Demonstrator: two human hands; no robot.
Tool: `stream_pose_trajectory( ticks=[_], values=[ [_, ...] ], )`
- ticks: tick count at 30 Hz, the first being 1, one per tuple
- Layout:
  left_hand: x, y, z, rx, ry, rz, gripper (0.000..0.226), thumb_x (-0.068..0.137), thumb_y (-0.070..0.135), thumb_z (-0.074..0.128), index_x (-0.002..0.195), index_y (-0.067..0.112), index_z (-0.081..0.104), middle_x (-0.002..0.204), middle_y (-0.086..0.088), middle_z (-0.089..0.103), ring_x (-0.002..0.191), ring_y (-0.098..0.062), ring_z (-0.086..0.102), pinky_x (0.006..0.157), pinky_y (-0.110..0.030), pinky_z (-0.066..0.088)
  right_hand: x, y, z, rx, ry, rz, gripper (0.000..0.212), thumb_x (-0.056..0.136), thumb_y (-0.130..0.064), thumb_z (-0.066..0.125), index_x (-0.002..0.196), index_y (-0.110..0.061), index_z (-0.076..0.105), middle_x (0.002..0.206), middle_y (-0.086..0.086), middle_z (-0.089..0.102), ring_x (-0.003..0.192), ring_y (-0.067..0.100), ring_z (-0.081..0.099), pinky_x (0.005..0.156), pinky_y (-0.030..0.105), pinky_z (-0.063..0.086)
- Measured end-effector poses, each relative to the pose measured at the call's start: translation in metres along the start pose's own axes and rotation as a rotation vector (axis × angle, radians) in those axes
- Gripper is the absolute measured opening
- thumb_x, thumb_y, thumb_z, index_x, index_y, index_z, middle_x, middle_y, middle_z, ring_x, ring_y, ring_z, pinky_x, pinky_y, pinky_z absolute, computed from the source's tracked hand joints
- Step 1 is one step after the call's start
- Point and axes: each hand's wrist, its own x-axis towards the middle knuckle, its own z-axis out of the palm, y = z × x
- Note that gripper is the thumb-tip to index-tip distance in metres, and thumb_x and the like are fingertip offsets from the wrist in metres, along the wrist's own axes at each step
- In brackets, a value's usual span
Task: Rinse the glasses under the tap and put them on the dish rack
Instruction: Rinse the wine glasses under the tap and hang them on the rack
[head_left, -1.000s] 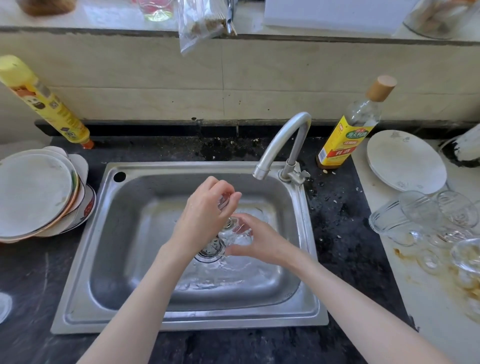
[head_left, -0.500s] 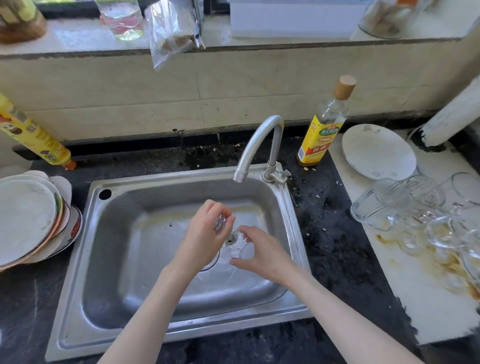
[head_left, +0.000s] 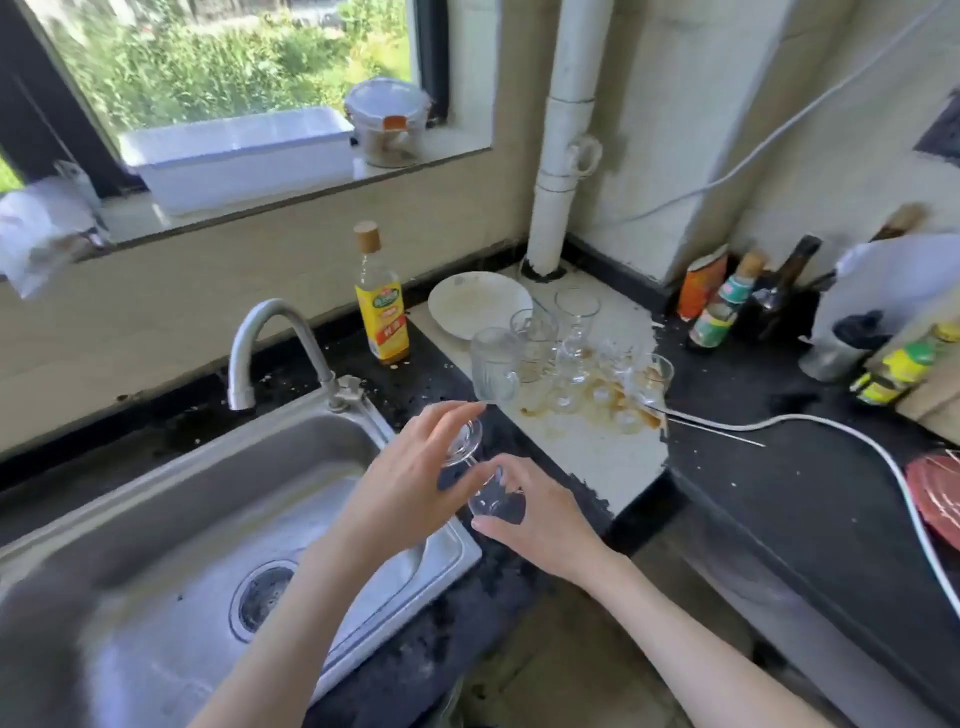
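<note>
Bench and sink lay below; the tap ran dry. A second earlier both hands held the glass over the drain; it had since been carried rightward, past the sink's right rim. Left hand pinched its base, right hand curled round its bowl. Rinsing appeared complete; placement remained. The other glasses stood clustered on the stained white board; no rack was discernible.

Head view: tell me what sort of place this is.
Most likely a home kitchen, well used. A stainless steel sink with a curved metal tap sits in a dark speckled countertop, beside a yellow-labelled oil bottle and clustered clear drinking glasses.
</note>
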Motion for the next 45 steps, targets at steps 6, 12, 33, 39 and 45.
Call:
stream_pose_trajectory(
  ticks=[6,12,33,39,45],
  values=[
    [-0.043,0.100,0.052,0.097,-0.192,0.231,0.080,0.078,0.074,0.013,0.146,0.032,0.016,0.150,0.006,0.027,0.136,-0.014,0.028,0.109,-0.031,0.027,-0.170,0.053,-0.039,0.321,0.344,0.260,0.043,0.079,-0.029,0.073,0.110,-0.034,0.044,0.100,-0.016,0.059,0.095,-0.010,0.055,0.088,0.013,0.045],
    [-0.085,0.230,0.109,0.089,-0.374,0.554,0.076,0.079,0.073,0.014,0.145,0.035,0.018,0.154,0.010,0.018,0.142,-0.012,0.016,0.111,-0.022,0.005,-0.354,0.069,-0.076,0.439,0.716,0.431,0.044,0.078,-0.018,0.074,0.097,-0.044,0.044,0.098,-0.014,0.062,0.089,-0.015,0.055,0.083,0.004,0.039],
    [-0.104,0.615,0.360,-0.063,-0.700,1.188,0.082,0.075,0.076,0.009,0.146,0.033,0.016,0.155,0.010,0.011,0.142,-0.007,-0.009,0.113,-0.025,-0.005,-0.703,0.240,-0.220,0.371,1.393,0.860,0.042,0.077,-0.019,0.075,0.113,-0.021,0.056,0.098,-0.012,0.066,0.088,-0.006,0.061,0.074,0.011,0.045],
    [-0.055,0.698,0.408,-0.042,-0.668,1.210,0.070,0.084,0.065,0.013,0.146,0.031,0.018,0.156,0.007,0.011,0.141,-0.007,-0.010,0.113,-0.024,-0.002,-0.733,0.310,-0.292,0.319,1.356,0.923,0.042,0.075,-0.026,0.076,0.112,-0.023,0.057,0.102,-0.005,0.063,0.096,0.012,0.060,0.083,0.024,0.048],
    [-0.004,0.752,0.437,0.050,-0.648,1.171,0.063,0.089,0.057,0.018,0.146,0.031,0.017,0.156,0.005,0.009,0.141,-0.011,-0.012,0.112,-0.028,-0.003,-0.741,0.370,-0.366,0.338,1.302,0.870,0.027,0.076,-0.027,0.075,0.096,-0.023,0.058,0.095,-0.005,0.066,0.089,0.011,0.061,0.075,0.015,0.045]
  ],
)
